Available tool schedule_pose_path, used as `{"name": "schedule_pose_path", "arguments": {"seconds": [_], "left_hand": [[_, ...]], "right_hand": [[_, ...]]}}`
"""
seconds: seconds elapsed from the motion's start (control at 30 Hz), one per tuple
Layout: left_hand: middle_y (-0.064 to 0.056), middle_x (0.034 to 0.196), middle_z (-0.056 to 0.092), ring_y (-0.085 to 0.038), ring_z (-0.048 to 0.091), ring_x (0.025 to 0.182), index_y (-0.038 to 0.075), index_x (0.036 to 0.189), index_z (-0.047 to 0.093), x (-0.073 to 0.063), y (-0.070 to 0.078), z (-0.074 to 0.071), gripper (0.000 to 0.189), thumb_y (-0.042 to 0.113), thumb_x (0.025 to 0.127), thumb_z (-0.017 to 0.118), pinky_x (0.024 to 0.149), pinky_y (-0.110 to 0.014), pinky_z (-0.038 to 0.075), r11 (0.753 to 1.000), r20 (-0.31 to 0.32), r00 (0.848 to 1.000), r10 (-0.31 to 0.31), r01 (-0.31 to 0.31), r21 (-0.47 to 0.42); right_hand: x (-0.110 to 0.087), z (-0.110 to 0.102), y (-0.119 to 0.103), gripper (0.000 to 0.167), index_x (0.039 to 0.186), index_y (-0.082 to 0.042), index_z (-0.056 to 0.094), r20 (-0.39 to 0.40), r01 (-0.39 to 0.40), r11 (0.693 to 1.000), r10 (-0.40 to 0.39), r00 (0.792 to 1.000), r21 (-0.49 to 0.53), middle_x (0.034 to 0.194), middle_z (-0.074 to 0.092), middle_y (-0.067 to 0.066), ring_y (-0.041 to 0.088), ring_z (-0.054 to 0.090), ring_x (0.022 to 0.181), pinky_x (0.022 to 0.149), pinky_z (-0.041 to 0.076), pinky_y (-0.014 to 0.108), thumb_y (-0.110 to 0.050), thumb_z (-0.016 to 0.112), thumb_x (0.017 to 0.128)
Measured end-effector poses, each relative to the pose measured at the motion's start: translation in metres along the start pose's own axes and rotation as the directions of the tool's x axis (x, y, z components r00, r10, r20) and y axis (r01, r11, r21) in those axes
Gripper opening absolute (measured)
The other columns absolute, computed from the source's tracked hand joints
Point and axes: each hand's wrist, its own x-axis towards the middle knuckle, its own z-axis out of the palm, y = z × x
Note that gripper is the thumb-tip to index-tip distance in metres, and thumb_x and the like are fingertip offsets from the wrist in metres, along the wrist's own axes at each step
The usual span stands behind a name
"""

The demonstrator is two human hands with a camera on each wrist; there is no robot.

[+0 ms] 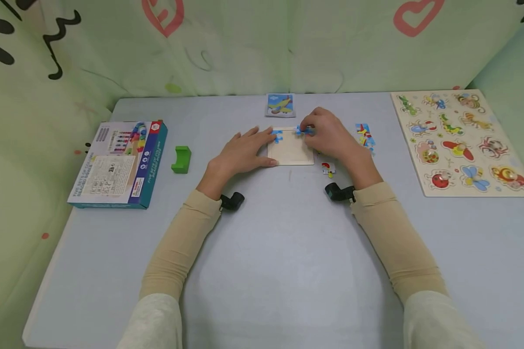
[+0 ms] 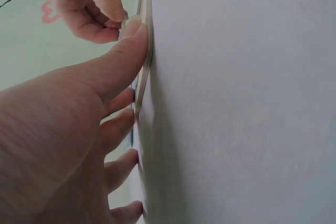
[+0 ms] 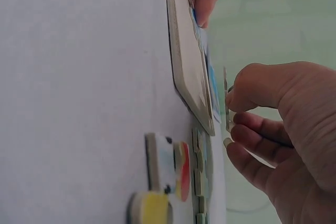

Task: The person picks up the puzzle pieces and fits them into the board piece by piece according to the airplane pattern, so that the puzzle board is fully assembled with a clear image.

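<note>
A shallow wooden puzzle tray [image 1: 294, 151] lies mid-table. My left hand [image 1: 243, 151] rests along its left side with fingers spread, the thumb at the near-left corner and a fingertip by a blue puzzle piece [image 1: 278, 138] at the tray's upper left. Over the upper right corner, my right hand [image 1: 329, 134] pinches another blue puzzle piece [image 1: 302, 130] between thumb and fingers. The right wrist view shows that piece [image 3: 226, 80] edge-on, raised above the tray [image 3: 186, 45]. A small loose piece [image 1: 328, 169] with red and yellow sits below the right hand.
More colourful pieces [image 1: 365, 135] lie right of my right hand. A picture card [image 1: 281, 105] with a yellow plane is behind the tray. Left are a green block [image 1: 181, 160] and a boxed set [image 1: 113, 165]. An insect puzzle board [image 1: 467, 145] occupies the far right.
</note>
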Motion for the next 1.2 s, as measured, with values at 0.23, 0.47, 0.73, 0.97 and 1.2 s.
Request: {"name": "schedule_pose_path", "arguments": {"seconds": [0.23, 0.47, 0.73, 0.97, 1.2], "left_hand": [[0.008, 0.168, 0.014, -0.025, 0.010, 0.157, 0.027, 0.159, 0.026, -0.001, 0.000, 0.000, 0.082, 0.063, 0.092, 0.056, 0.124, -0.058, 0.012, 1.000, 0.002, 1.000, -0.002, 0.002, -0.006], [0.007, 0.168, 0.015, -0.025, 0.010, 0.157, 0.027, 0.159, 0.025, -0.003, 0.000, 0.001, 0.082, 0.063, 0.092, 0.056, 0.124, -0.057, 0.012, 1.000, 0.004, 1.000, 0.001, -0.001, -0.005], [0.006, 0.168, 0.016, -0.025, 0.011, 0.157, 0.026, 0.159, 0.027, -0.003, 0.000, 0.001, 0.080, 0.063, 0.093, 0.055, 0.124, -0.058, 0.012, 1.000, -0.008, 1.000, 0.022, -0.022, -0.018], [0.007, 0.168, 0.015, -0.025, 0.011, 0.157, 0.026, 0.159, 0.026, -0.002, -0.001, 0.000, 0.080, 0.063, 0.093, 0.055, 0.124, -0.058, 0.012, 1.000, -0.007, 1.000, 0.025, -0.025, -0.008], [0.007, 0.168, 0.016, -0.025, 0.011, 0.157, 0.027, 0.158, 0.028, -0.001, -0.002, -0.002, 0.079, 0.063, 0.093, 0.055, 0.124, -0.058, 0.012, 1.000, -0.007, 1.000, 0.022, -0.022, -0.007]], "right_hand": [[0.005, 0.008, -0.009, 0.023, 0.109, 0.000, 0.071, 0.041, 0.052, 0.999, -0.052, 0.998, 0.002, 0.115, 0.057, 0.016, 0.030, 0.052, 0.102, 0.094, 0.046, 0.046, -0.005, 0.061, 0.089], [0.010, 0.013, -0.015, 0.024, 0.110, 0.000, 0.071, 0.049, 0.123, 0.992, -0.121, 0.991, -0.029, 0.111, 0.059, 0.016, 0.030, 0.053, 0.099, 0.092, 0.047, 0.045, -0.003, 0.062, 0.089], [0.011, 0.015, -0.017, 0.025, 0.113, 0.000, 0.071, 0.056, 0.146, 0.986, -0.142, 0.988, -0.078, 0.108, 0.058, 0.016, 0.029, 0.051, 0.095, 0.088, 0.046, 0.043, -0.003, 0.062, 0.090], [0.014, 0.015, -0.018, 0.026, 0.115, 0.000, 0.070, 0.076, 0.157, 0.983, -0.150, 0.986, -0.096, 0.108, 0.059, 0.017, 0.030, 0.051, 0.095, 0.088, 0.046, 0.043, -0.003, 0.062, 0.090], [0.017, 0.014, -0.019, 0.028, 0.118, 0.000, 0.070, 0.098, 0.132, 0.988, -0.125, 0.987, -0.080, 0.113, 0.058, 0.017, 0.030, 0.052, 0.099, 0.092, 0.046, 0.045, -0.002, 0.061, 0.092]]}}
